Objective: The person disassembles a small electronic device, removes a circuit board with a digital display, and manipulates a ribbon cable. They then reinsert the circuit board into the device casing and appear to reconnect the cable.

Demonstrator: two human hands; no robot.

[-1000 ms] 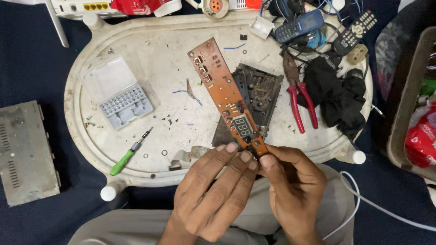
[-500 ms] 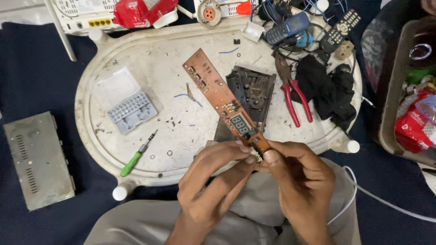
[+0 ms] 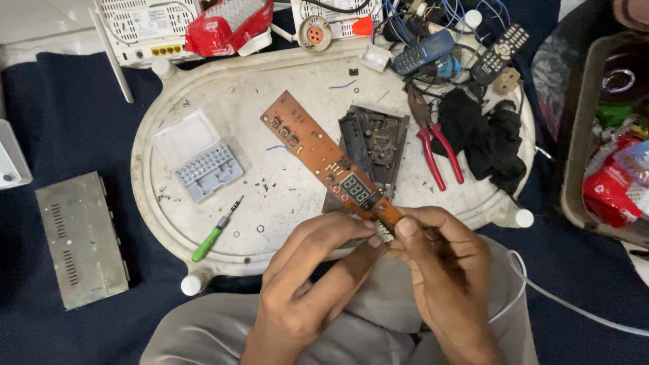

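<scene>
Your circuit board [image 3: 324, 159] carries a small dark rectangular display [image 3: 355, 190] near its lower end, just above your fingers. A red plastic packet [image 3: 226, 27] lies at the table's top edge. Another red and white packet [image 3: 612, 189] sits in the bin [image 3: 574, 135] at right.

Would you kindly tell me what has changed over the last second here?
Very little. Both hands, left hand and right hand, still pinch the near end of the brown circuit board, which keeps its slant. Only the camera view shifted. The green screwdriver, bit case and red pliers lie where they were.
</scene>
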